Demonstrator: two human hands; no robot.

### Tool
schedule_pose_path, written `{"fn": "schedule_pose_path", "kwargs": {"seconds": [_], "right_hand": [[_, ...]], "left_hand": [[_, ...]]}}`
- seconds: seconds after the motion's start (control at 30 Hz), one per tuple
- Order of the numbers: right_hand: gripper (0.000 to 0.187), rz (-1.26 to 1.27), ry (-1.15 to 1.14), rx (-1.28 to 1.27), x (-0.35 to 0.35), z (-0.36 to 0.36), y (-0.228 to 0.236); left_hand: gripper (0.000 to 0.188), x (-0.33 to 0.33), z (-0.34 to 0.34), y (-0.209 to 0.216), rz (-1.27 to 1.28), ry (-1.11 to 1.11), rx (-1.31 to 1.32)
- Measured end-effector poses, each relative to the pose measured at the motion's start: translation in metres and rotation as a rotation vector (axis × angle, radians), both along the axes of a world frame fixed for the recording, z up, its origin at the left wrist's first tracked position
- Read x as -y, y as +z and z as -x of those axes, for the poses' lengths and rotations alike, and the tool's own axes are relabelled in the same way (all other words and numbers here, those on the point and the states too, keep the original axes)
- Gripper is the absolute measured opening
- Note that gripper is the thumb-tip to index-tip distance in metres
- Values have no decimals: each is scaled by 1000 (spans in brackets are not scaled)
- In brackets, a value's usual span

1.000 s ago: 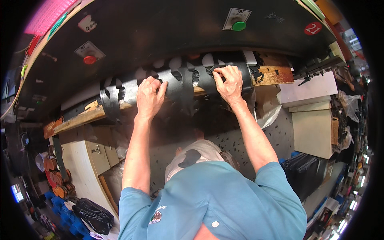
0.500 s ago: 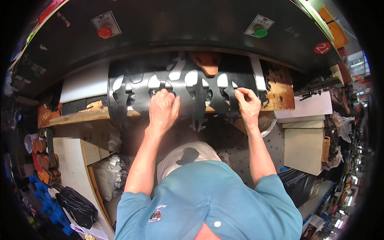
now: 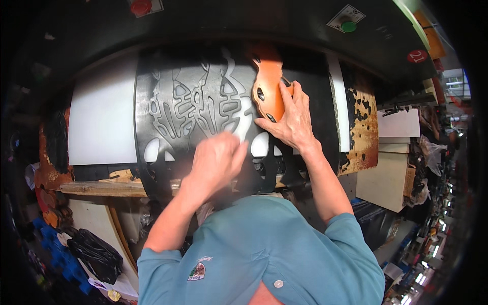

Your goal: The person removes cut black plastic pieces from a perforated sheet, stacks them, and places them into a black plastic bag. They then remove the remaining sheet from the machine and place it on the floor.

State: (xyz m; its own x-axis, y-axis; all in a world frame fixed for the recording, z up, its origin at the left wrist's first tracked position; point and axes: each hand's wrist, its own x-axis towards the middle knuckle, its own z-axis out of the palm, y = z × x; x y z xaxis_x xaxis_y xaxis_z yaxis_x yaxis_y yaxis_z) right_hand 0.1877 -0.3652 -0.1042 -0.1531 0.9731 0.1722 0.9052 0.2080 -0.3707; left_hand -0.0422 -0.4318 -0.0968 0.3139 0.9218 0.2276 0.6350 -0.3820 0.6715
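Here, the right hand [image 3: 292, 119] is gripping the orange form [image 3: 269, 86], which is lying on the black sheet [image 3: 175, 114] draping over the patchy worktop [image 3: 365, 134]; the left hand [image 3: 216, 160] is blurring, grip unclear; a pale box [image 3: 381, 178] is standing rightward.

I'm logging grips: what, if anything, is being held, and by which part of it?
The right hand holds the orange shaped piece around the right side of its lower end. Blur hides whether the left hand holds anything.
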Motion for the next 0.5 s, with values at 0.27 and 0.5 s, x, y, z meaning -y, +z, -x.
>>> {"fn": "schedule_pose_path", "kwargs": {"seconds": [0.27, 0.5], "right_hand": [[102, 35, -24, -133, -11, -21, 2], [102, 403, -30, -1124, -24, -69, 30]], "left_hand": [[41, -132, -30, -48, -302, 2, -128], [53, -125, -41, -24, -178, 59, -230]]}}
